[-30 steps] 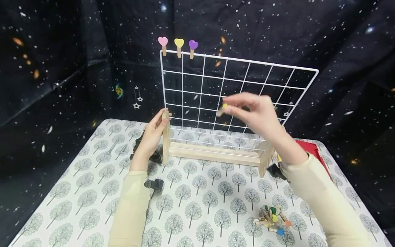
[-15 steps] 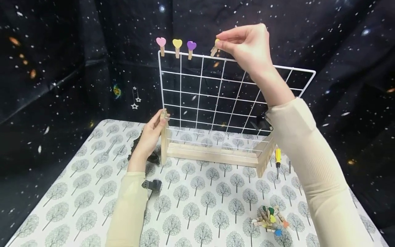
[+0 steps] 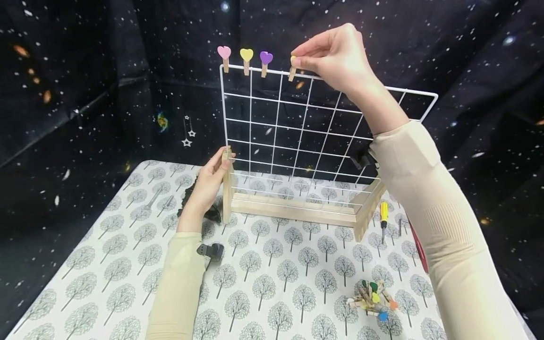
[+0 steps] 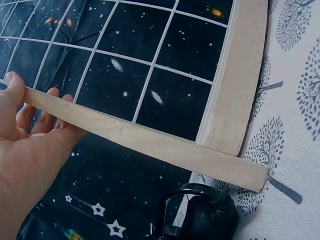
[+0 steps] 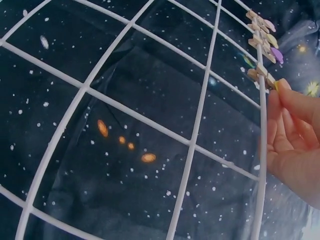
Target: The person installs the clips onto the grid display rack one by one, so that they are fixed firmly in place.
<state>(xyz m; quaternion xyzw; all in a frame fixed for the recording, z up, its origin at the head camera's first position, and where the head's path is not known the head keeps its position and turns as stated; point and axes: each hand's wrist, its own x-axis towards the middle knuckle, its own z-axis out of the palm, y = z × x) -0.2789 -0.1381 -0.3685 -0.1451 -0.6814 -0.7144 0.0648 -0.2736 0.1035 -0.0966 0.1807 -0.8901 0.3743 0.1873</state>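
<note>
My right hand (image 3: pixel 340 59) pinches a wooden clothespin (image 3: pixel 292 74) by its yellow end, at the top wire of a white wire grid (image 3: pixel 278 101). In the right wrist view this clothespin (image 5: pixel 261 75) straddles the wire. To its left, pink (image 3: pixel 224 52), yellow (image 3: pixel 246 55) and purple (image 3: pixel 266 57) heart clothespins stand clipped along that wire. My left hand (image 3: pixel 209 182) grips the top of the grid stand's left wooden post (image 3: pixel 227 198). The left wrist view shows the thumb on one side of the post (image 4: pixel 135 137) and fingertips on the other.
A pile of clothespins (image 3: pixel 374 300) with coloured tops lies at the front right of the tree-patterned tablecloth (image 3: pixel 250 259). A yellow-handled screwdriver (image 3: pixel 384 215) lies right of the stand, near a partly hidden red object (image 3: pixel 418 248). Something black (image 3: pixel 212 212) sits behind the left forearm.
My right hand has risen from in front of the grid's middle to its top wire, bringing the yellow clothespin onto the wire. My left hand stays on the post.
</note>
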